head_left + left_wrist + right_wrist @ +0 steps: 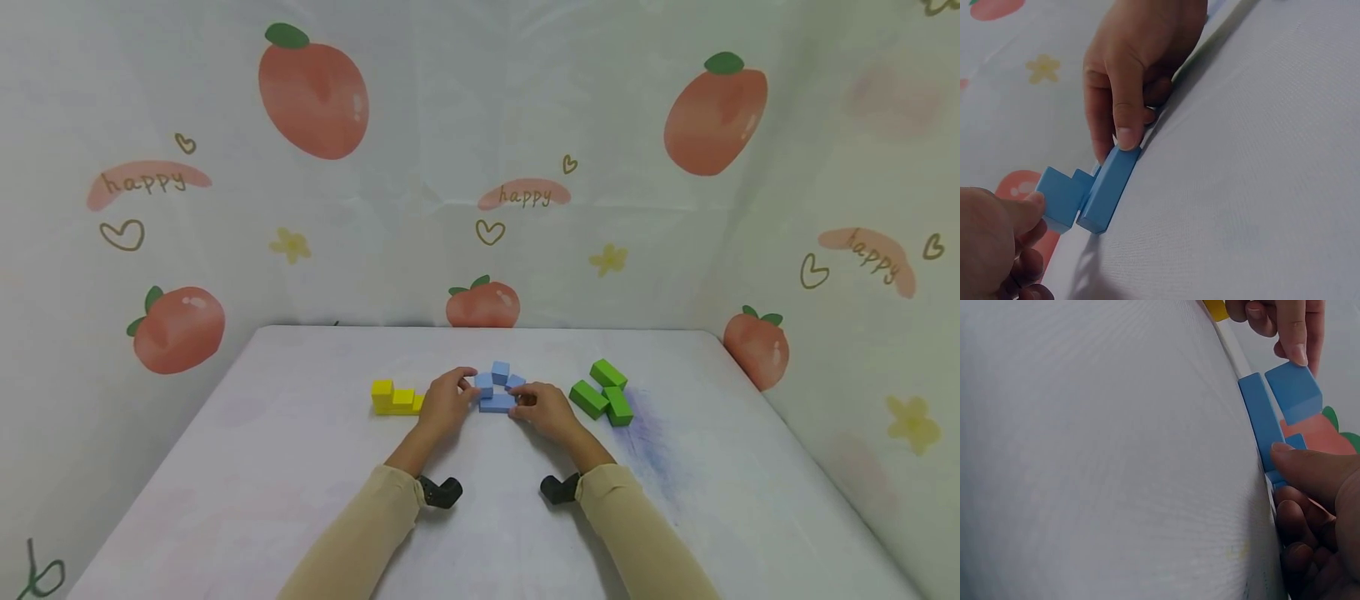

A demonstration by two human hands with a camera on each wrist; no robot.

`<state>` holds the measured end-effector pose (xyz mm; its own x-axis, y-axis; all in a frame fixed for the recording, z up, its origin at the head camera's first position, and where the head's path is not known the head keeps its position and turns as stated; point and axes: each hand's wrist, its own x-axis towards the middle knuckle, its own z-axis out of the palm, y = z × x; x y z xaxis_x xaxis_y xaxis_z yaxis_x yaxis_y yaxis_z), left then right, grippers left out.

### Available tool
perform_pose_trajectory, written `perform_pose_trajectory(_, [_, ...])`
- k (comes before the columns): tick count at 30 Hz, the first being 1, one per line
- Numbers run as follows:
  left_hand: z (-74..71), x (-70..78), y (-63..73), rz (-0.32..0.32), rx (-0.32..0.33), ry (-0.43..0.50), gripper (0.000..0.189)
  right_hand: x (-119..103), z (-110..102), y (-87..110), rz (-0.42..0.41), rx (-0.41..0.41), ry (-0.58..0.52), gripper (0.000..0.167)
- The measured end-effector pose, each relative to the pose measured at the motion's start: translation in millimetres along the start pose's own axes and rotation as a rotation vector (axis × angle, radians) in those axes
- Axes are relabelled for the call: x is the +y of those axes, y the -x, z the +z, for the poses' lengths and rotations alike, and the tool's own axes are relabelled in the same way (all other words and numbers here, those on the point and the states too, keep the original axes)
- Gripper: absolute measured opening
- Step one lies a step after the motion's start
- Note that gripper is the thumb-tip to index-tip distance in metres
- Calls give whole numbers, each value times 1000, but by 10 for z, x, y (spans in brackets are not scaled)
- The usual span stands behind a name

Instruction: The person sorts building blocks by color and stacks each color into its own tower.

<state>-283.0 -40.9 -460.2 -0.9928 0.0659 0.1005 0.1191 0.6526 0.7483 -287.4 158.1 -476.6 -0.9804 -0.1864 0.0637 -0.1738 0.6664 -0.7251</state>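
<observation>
In the head view, a long flat blue block (495, 405) lies on the table in front of me. My left hand (444, 407) pinches a blue cube (484, 384) just behind the long block's left part; the left wrist view shows the thumb on that cube (1060, 199). With thumb and finger, my right hand (549, 411) grips the right end of the long block, as the right wrist view shows at the block (1261, 419). Behind these sit another blue cube (501, 372) and a smaller-looking blue block (515, 382), partly covered by the right fingers.
Yellow blocks (382, 392) stand in a stepped arrangement left of my left hand, partly hidden by it. Three green blocks (588, 399) lie close together on the right. A white cloth covers the table (480, 517), and a printed curtain (405, 250) hangs behind its far edge.
</observation>
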Motion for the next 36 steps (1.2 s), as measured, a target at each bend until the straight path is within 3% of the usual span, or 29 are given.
perform_pose_trajectory(12, [24, -37, 19, -16, -63, 46, 34, -11, -10, 6, 7, -2, 1, 30])
perform_pose_trajectory(36, [26, -81, 71, 79, -56, 40, 35, -4, 7, 12, -15, 10, 7, 30])
